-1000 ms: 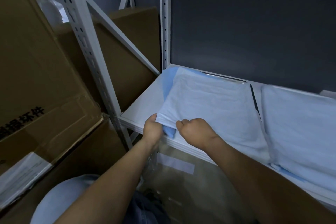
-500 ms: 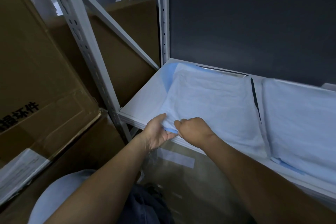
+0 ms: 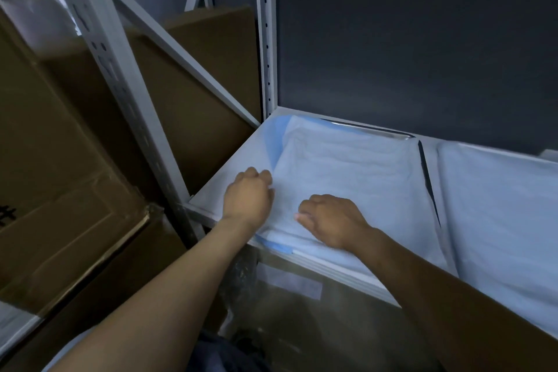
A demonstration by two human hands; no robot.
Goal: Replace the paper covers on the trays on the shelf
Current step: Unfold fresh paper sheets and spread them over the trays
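On the near left corner of the white metal shelf (image 3: 229, 181), a pale blue-white paper cover (image 3: 347, 172) lies spread over a shallow metal tray (image 3: 371, 129), of which only a strip of shiny far rim shows. A brighter blue underlayer peeks out along the cover's left side and at its near edge. The left hand (image 3: 249, 199) sits at the cover's left edge, knuckles up, its fingers (image 3: 259, 175) clenched round the paper, which bunches against them. The right hand (image 3: 330, 220) rests on the near part of the same cover, just beside the shelf's front lip, knuckles up with the fingers bent under and the thumb pointing left; whether it grasps the paper or only presses on it cannot be told. The two hands are near each other but apart.

To the right, across a narrow dark gap, a second pale paper cover (image 3: 498, 208) lies smooth over the next tray. Behind both stands a dark grey back panel (image 3: 407, 39). A white perforated upright post (image 3: 265, 33) rises at the shelf's far left corner, and another slanted one (image 3: 102, 39) stands nearer. Brown cardboard boxes (image 3: 54, 178) fill the left side. Below the shelf is something wrapped in clear plastic (image 3: 290, 296).
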